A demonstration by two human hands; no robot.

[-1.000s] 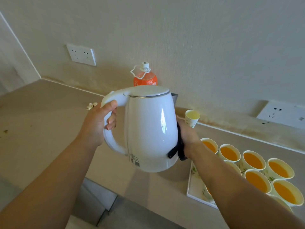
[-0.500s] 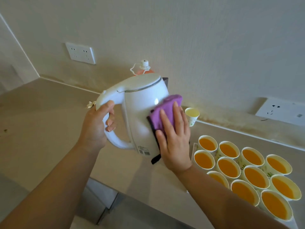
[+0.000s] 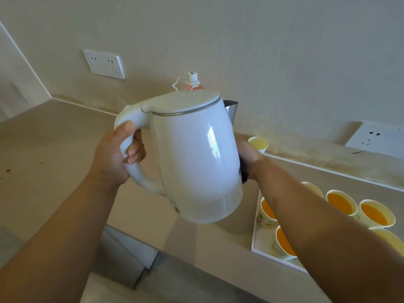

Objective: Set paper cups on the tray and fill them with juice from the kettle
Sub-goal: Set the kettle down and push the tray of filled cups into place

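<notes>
**Q:** Where was the kettle recorded, and how was it held?

**A:** The white plastic electric kettle point(image 3: 196, 158) was noted in the air above the beige counter point(image 3: 54, 149), just left of the tray. Its lid was shut and it was tipped slightly toward the steel spout. The handle was gripped by the left hand point(image 3: 115, 156), fingers wrapped round it. The right hand point(image 3: 247, 154) was observed against the kettle's far side. Its fingers were hidden by the kettle body, so its grasp could not be determined. A dark cloth point(image 3: 244, 171) was seen under that hand, touching the kettle wall.

**Q:** What was logged for the cups?

**A:** White floral-printed paper cups point(image 3: 340, 203) were found set on the white rectangular tray point(image 3: 255, 243). Orange juice was seen near the brim in at least four. Part of the tray was covered by the right forearm, so no full count was taken. One small pale-lined paper cup point(image 3: 258, 143) was noted off the tray, near the wall, and its fill could not be read. An orange bottle with a white cap point(image 3: 193, 80) was partly hidden behind the kettle.

**Q:** How far along was the task judged to be?

**A:** It was judged nearly complete, since cups were placed and those visible were filled. No stream was seen at the spout. The cup off the tray was judged possibly left to be dealt with, and the kettle was yet to be set down.
</notes>
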